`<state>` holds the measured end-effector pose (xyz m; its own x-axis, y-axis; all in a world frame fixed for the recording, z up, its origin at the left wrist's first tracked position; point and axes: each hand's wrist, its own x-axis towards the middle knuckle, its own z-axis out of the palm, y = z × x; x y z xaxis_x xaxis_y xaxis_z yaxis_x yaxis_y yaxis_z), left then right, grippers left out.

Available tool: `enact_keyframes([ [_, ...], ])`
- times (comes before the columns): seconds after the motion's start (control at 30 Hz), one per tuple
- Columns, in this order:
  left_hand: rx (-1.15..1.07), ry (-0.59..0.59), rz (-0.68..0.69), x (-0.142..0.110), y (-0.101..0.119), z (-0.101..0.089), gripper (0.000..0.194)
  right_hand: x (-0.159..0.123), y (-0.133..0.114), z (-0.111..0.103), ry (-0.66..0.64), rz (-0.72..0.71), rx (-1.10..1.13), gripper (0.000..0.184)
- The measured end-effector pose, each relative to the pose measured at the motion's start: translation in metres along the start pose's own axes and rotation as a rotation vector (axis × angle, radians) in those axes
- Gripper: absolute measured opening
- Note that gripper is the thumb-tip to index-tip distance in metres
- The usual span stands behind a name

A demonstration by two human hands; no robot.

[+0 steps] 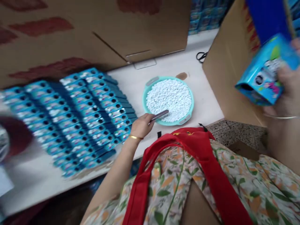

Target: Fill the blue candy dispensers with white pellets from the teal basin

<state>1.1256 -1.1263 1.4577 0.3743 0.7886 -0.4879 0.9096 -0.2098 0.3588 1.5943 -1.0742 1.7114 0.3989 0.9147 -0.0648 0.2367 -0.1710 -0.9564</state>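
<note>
My left hand (pixel 141 125) is closed round a small metal scoop (pixel 160 115) whose tip rests at the near edge of the white pellets (pixel 169 97) in a round teal tray (pixel 150 84). My right hand (pixel 289 90), raised at the right, grips a small blue printed box (pixel 264 75) with its open end tilted toward the left. Rows of several identical blue boxes (pixel 77 115) lie on the white table, just left of my left hand.
Large cardboard cartons stand behind the table (pixel 131 34) and at its right (pixel 228 62). Black scissors (pixel 201 56) lie at the back by the right carton. A red strap (pixel 187 147) hangs over my flowered clothing. Stacked blue boxes (pixel 206 15) fill the far background.
</note>
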Motion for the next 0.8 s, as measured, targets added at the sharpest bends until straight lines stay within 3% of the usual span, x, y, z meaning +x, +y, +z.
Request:
enact_keyframes([
  [0.07,0.061,-0.076,-0.046,-0.004,0.008,0.001,0.036,-0.017,0.041,0.046,-0.086,0.263,0.260,0.044],
  [0.13,0.082,-0.128,-0.108,0.002,0.026,0.009,0.032,-0.031,0.087,0.080,-0.131,0.604,0.374,0.033],
  [0.23,0.006,-0.119,-0.162,0.031,0.060,0.027,0.029,-0.050,0.146,0.107,-0.158,0.843,0.467,0.029],
  [0.3,-0.107,-0.073,-0.173,0.054,0.076,0.040,0.027,-0.064,0.171,0.111,-0.168,0.840,0.515,0.033],
  [0.4,-0.269,0.000,-0.183,0.077,0.084,0.055,0.028,-0.080,0.188,0.105,-0.213,0.760,0.499,0.039],
  [0.57,-0.360,0.029,-0.178,0.084,0.079,0.062,0.035,-0.085,0.198,0.094,-0.246,0.738,0.403,0.037],
  [0.8,-0.407,0.064,-0.112,0.107,0.093,0.064,0.039,-0.072,0.206,0.105,-0.371,0.616,0.348,0.055],
])
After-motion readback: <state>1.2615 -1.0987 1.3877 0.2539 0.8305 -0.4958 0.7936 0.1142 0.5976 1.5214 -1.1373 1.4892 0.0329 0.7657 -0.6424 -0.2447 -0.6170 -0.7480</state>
